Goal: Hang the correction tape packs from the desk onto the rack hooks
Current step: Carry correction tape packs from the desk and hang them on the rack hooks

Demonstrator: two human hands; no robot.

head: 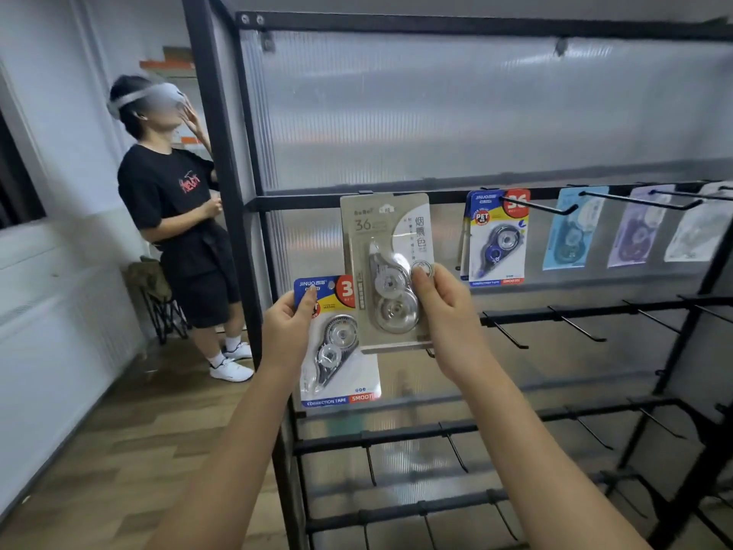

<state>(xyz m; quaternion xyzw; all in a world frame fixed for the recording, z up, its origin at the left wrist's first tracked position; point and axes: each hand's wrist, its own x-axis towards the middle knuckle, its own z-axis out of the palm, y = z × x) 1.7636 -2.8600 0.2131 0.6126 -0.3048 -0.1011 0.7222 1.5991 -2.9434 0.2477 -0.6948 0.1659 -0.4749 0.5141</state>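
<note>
Grey pack: a grey correction tape pack [386, 271] is held upright against the rack, its top edge at the upper crossbar [436, 196]; whether its hole sits on a hook cannot be told.
Grip on grey pack: the right hand [444, 307] pinches it at the right edge of the blister, thumb on the front, remaining fingers behind the card.
Blue pack: a blue JINUO pack [337, 343] sits lower and to the left, its right edge tucked behind the grey pack.
Grip on blue pack: the left hand [287, 331] grasps its upper left corner, thumb laid across the front of the header, fingers hidden behind.
Rack: a black metal rack [222, 192] with a translucent ribbed back panel and several rows of hooks.
Upper row contents: a blue-and-red pack [497, 240] hangs just right of the grey pack; further right hang a light blue pack [571, 228], a purple pack [638, 228] and a white pack [698, 228], each on its own hook.
Lower rows: hooks [579, 323] bare.
Surroundings: a person in a black T-shirt [174, 216] with a headset stands to the left on a wooden floor [119, 430].
</note>
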